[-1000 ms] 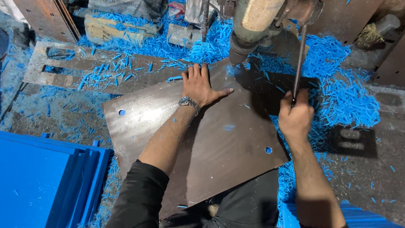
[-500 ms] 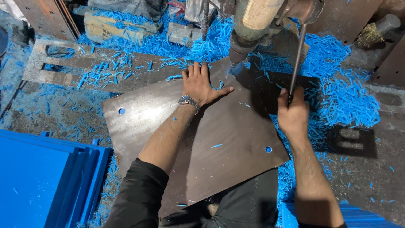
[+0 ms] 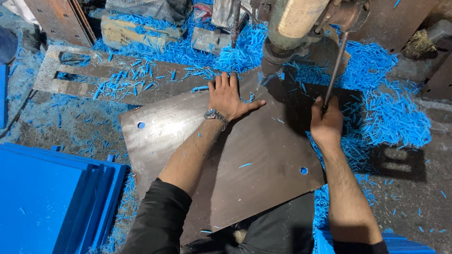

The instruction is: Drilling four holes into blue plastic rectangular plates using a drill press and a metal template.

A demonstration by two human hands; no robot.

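- While the right hand (image 3: 326, 126) is clenched round the lower end of the thin lever rod (image 3: 335, 70), the rod slants up and away to the drill head (image 3: 287, 33).
- Left hand (image 3: 229, 98) lies flat, fingers spread, on the dark plate (image 3: 245, 155), just left of the spindle and nearer to it.
- Plate spreads from both hands back toward the person, its far edge under the drill, blue shavings (image 3: 391, 113) around.
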